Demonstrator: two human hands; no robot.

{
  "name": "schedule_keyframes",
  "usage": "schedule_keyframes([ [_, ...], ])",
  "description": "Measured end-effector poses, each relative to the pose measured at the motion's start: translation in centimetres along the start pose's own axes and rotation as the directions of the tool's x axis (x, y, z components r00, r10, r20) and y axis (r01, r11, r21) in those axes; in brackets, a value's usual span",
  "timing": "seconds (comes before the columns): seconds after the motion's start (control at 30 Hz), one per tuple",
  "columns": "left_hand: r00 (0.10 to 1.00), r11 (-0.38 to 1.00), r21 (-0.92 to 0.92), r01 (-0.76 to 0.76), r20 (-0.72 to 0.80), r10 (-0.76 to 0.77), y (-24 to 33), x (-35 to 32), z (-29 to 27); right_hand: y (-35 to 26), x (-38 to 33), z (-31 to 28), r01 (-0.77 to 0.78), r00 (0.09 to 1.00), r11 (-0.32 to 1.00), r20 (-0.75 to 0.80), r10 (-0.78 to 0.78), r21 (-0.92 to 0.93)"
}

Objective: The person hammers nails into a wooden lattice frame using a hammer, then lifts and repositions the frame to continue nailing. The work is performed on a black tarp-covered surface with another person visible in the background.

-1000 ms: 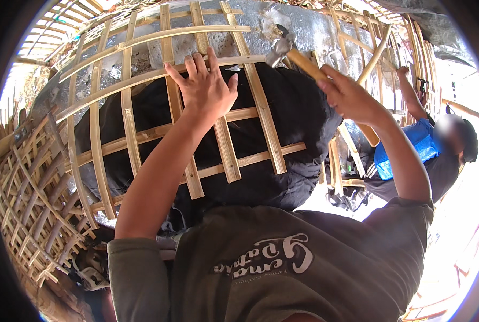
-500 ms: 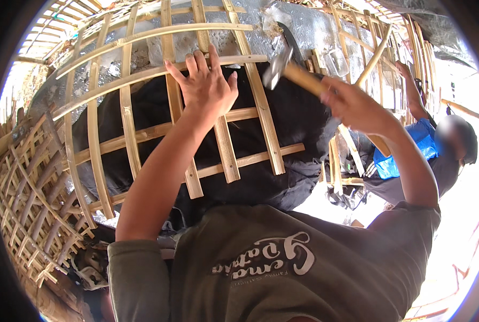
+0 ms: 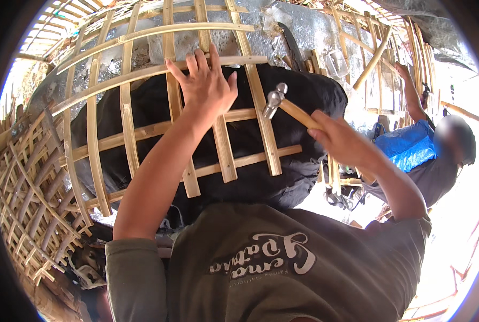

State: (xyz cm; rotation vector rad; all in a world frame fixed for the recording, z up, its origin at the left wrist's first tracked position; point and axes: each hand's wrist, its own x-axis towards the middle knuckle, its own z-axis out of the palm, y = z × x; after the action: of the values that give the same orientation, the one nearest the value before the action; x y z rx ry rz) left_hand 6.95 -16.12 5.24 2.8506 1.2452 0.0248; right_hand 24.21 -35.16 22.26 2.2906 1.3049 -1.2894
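Observation:
A lattice of split bamboo slats (image 3: 264, 121) lies over black cloth (image 3: 312, 94) in front of me. My left hand (image 3: 207, 88) rests on it with fingers spread, the fingertips on a crosswise slat and the lengthwise slats beneath. In my right hand (image 3: 340, 138) is a ball-peen hammer (image 3: 299, 114), held by its wooden handle. The metal head hangs beside the rightmost lengthwise slat, below the end of the crosswise slat. I cannot tell whether the head touches the slat.
A dark-bladed machete (image 3: 291, 48) lies on the grey surface beyond the cloth, near a clear plastic cup (image 3: 336, 63). At right sits another person (image 3: 448, 172) by a blue plastic bag (image 3: 408, 144). More bamboo lattices (image 3: 33, 201) are stacked at left.
My right hand has come down toward me with the hammer, its head moving from beside the crosswise slat's end to lower along the rightmost slat. My left hand has stayed in place.

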Motion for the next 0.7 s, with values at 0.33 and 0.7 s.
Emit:
schedule_keyframes([
  [0.33,1.000,1.000,-0.019,-0.002,0.029,0.003,-0.2,0.0,0.0,-0.9,-1.8,2.0,0.062,0.964,0.997,-0.262,-0.046,0.051],
  [0.7,0.998,0.999,-0.010,0.033,0.047,-0.032,-0.2,0.1,-0.1,-1.0,-2.4,3.7,0.127,0.901,0.991,-0.422,-0.095,0.048],
])
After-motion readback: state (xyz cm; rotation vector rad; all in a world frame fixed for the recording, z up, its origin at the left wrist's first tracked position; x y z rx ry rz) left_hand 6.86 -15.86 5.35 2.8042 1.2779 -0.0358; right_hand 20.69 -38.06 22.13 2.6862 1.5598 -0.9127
